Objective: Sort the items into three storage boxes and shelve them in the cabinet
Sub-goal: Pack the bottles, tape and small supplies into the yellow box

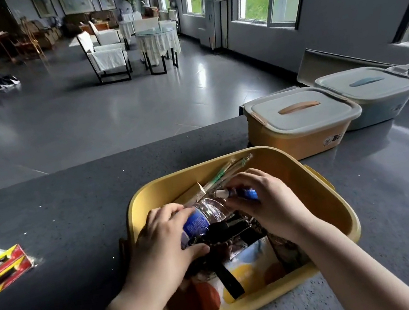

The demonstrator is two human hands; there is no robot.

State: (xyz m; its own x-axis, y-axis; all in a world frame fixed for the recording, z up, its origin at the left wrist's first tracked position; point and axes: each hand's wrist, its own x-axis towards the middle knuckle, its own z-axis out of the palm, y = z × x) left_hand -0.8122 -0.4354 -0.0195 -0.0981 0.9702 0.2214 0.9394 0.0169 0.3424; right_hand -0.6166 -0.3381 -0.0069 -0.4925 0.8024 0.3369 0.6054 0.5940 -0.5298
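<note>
A clear plastic bottle [209, 212] with a blue label lies tilted atop clutter inside the open yellow box [321, 189].

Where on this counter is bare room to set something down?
Bare dark counter lies between the red-and-yellow carton and the open yellow plastic box. Crowded: that box's inside, and right, where the lidded orange box and lidded pale-blue box touch.

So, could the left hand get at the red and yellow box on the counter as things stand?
Probably yes, once it lets go: the left hand is gripping the water bottle in the yellow box, but the red and yellow box lies on its side with bare counter between.
</note>
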